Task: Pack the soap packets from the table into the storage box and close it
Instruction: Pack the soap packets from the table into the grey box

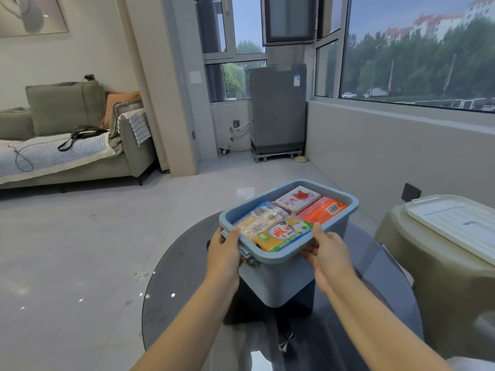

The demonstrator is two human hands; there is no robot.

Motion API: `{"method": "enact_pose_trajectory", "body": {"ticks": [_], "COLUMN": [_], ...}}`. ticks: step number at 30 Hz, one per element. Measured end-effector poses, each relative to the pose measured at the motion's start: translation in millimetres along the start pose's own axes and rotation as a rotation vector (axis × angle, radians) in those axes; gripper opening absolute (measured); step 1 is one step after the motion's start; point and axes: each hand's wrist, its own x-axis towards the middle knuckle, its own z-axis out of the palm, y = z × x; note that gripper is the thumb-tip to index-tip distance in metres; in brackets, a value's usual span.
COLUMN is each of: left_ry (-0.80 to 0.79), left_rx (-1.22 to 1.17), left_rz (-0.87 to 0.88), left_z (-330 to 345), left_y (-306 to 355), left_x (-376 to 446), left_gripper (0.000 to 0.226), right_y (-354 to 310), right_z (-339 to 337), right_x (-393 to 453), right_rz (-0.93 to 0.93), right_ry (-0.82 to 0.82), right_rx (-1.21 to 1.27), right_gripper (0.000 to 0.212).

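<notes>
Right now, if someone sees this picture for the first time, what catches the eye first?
First the blue storage box on the dark round glass table, full of colourful soap packets. Both hands grip its near rim, the left hand at the left corner, the right hand at the right. A white lid lies on a beige stool at the right.

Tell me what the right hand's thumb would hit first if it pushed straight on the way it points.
The right hand grips the box rim, thumb aimed forward over it. It would probably meet the orange soap packet first, though depth is hard to judge.
</notes>
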Motion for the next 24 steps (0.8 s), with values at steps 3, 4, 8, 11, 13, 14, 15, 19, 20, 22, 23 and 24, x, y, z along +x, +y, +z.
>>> {"method": "enact_pose_trajectory", "body": {"ticks": [3, 4, 8, 11, 13, 14, 15, 19, 20, 22, 23, 24], "left_ry": [0.023, 0.03, 0.026, -0.044, -0.083, -0.104, -0.122, -0.168, -0.168, -0.149, -0.131, -0.111], "left_rx": [0.029, 0.034, 0.009, -0.012, -0.019, -0.016, -0.006, 0.019, 0.037, 0.087, 0.111, 0.133], "left_rz": [0.013, 0.014, -0.053, -0.068, -0.075, -0.078, -0.082, -0.093, -0.09, -0.091, -0.092, -0.087], "left_z": [-2, -2, -7, -17, -22, -23, -24, -29, -29, -29, -28, -28], "left_y": [6, 8, 19, 26, 30, 31, 33, 36, 36, 37, 38, 39], "left_x": [19, 26, 62, 85, 97, 102, 104, 115, 116, 116, 115, 111], "left_gripper": [0.016, 0.017, 0.046, 0.058, 0.052, 0.04, 0.025, 0.019, 0.019, 0.02, 0.022, 0.024], "right_y": [11, 14, 22, 26, 28, 29, 30, 34, 35, 35, 35, 34], "right_z": [12, 16, 35, 50, 57, 60, 62, 68, 68, 68, 67, 65], "right_x": [-6, -7, -9, -10, -10, -10, -10, -10, -10, -10, -9, -9], "right_rz": [0.032, 0.047, 0.103, 0.15, 0.168, 0.172, 0.173, 0.16, 0.159, 0.158, 0.158, 0.159], "right_ry": [-0.036, -0.044, -0.087, -0.137, -0.161, -0.167, -0.171, -0.173, -0.172, -0.175, -0.181, -0.189], "right_rx": [0.065, 0.071, 0.114, 0.181, 0.195, 0.194, 0.192, 0.176, 0.173, 0.161, 0.143, 0.115], "right_gripper": [0.015, 0.015, 0.017, 0.016, 0.016, 0.015, 0.015, 0.015, 0.015, 0.016, 0.017, 0.02]}}
